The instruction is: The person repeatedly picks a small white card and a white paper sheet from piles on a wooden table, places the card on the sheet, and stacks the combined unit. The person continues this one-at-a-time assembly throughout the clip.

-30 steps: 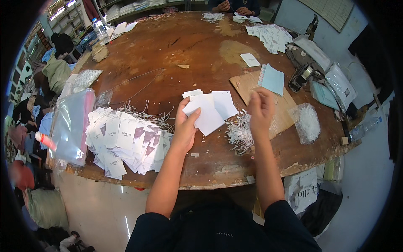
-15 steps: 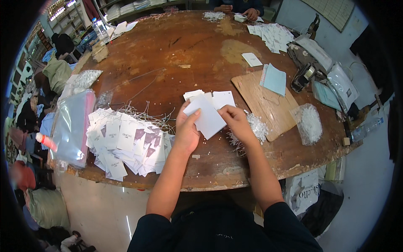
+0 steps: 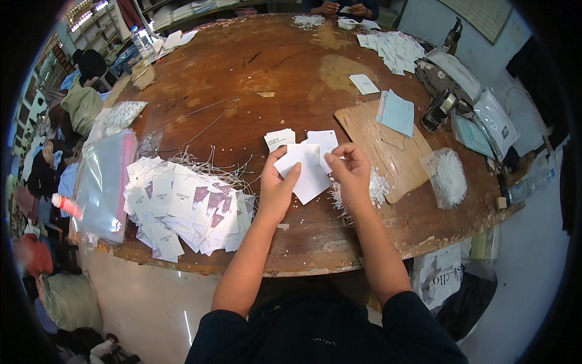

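My left hand [image 3: 276,193] grips blank white cards [image 3: 303,175] between thumb and fingers, held above the table in front of me. At their upper right edge my right hand [image 3: 353,176] pinches a white card, thumb against fingertips. Two small stacks of white cards, a left one [image 3: 279,139] with print and a right one [image 3: 323,139] with a small hole, lie just beyond my hands. White string loops [image 3: 377,188] are heaped beside and partly beneath my right hand. To my left spreads a pile of printed hang tags [image 3: 182,203] with strings trailing from its far side.
Clear plastic bags [image 3: 104,182] lie at the left edge. On the right are a wooden board [image 3: 391,164] with a light-blue paper [image 3: 398,114], a bag of white strings [image 3: 447,177] and a black tape dispenser [image 3: 439,109]. Across the wooden table [image 3: 242,79], another person's hands [image 3: 345,8] handle cards.
The cards in my left hand have turned and tilted, and my right hand has risen slightly, now pinching at their upper right edge. More of the left stack's print shows.
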Available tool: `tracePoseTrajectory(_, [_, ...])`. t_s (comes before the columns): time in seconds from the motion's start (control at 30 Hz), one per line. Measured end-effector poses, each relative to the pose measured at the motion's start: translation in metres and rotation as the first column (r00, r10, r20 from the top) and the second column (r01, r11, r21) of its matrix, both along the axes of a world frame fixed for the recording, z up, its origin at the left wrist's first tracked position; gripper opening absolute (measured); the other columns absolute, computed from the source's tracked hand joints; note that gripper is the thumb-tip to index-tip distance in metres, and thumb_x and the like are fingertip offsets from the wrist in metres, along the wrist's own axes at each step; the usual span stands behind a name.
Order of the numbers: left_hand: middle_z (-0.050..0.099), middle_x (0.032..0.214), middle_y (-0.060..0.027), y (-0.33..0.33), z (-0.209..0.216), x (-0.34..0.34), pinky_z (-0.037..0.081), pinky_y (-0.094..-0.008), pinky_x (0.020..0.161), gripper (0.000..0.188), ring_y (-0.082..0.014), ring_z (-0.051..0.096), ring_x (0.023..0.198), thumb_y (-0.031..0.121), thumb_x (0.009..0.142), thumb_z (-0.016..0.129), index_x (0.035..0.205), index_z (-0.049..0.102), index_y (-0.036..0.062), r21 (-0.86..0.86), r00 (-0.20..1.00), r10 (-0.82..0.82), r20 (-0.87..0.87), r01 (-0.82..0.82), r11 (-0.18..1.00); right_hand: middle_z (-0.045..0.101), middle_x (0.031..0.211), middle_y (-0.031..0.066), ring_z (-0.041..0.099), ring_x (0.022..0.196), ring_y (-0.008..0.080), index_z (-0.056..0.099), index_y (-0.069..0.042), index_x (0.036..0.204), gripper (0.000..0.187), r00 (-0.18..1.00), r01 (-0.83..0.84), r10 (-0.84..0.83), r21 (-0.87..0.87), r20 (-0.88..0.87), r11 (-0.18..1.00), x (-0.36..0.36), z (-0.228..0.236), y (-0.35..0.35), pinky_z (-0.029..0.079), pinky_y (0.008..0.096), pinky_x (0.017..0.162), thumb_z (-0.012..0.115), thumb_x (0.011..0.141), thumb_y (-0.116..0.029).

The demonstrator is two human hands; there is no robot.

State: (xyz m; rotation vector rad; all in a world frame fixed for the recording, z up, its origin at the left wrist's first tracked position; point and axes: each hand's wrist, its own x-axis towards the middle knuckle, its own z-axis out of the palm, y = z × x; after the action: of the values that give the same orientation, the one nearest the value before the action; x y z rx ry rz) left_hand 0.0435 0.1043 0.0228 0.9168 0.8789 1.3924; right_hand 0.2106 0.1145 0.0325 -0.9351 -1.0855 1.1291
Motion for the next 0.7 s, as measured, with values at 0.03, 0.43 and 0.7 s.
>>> tracePoseTrajectory(0.03, [0.061, 0.121, -0.0124, 0.0, 0.0, 0.0, 0.051, -0.0309, 0.092, 0.046, -0.0147, 0.06, 0.107, 0.005, 0.094, 0.064, 0.135, 0.044, -0.0011, 0.01, 1.0, -0.005, -0.024, 0.006, 1.0, 0.064, 0.085, 0.0022, 0.06, 0.08, 0.0089, 0.058, -0.004, 0.101, 0.005, 0.999, 0.014, -0.017, 0.06, 0.047, 0.998, -0.008, 0.0, -0.002, 0.046, 0.0218, 0.069, 0.06, 0.097, -0.006])
tracePoseTrajectory(0.43, [0.062, 0.116, -0.0106, -0.001, -0.004, 0.004, 0.048, -0.0293, 0.09, 0.037, -0.0137, 0.058, 0.103, 0.004, 0.093, 0.064, 0.128, 0.051, -0.0004, 0.15, 0.97, 0.066, -0.236, -0.031, 0.988, 0.067, 0.08, 0.0068, 0.058, 0.071, 0.01, 0.062, 0.003, 0.096, 0.011, 0.926, 0.135, -0.177, 0.145, 0.334, 0.98, -0.018, 0.006, -0.007, 0.048, 0.026, 0.065, 0.061, 0.098, -0.008])
tracePoseTrajectory(0.7, [0.06, 0.12, -0.0095, -0.004, -0.005, 0.005, 0.049, -0.0288, 0.091, 0.041, -0.0133, 0.059, 0.106, 0.005, 0.095, 0.064, 0.132, 0.047, -0.0005, 0.185, 0.948, 0.04, -0.316, 0.02, 0.983, 0.06, 0.079, 0.0164, 0.06, 0.066, 0.0287, 0.059, 0.002, 0.095, 0.009, 0.761, 0.093, -0.32, 0.394, 0.564, 0.914, -0.018, 0.007, -0.005, 0.048, 0.036, 0.062, 0.063, 0.094, -0.006])
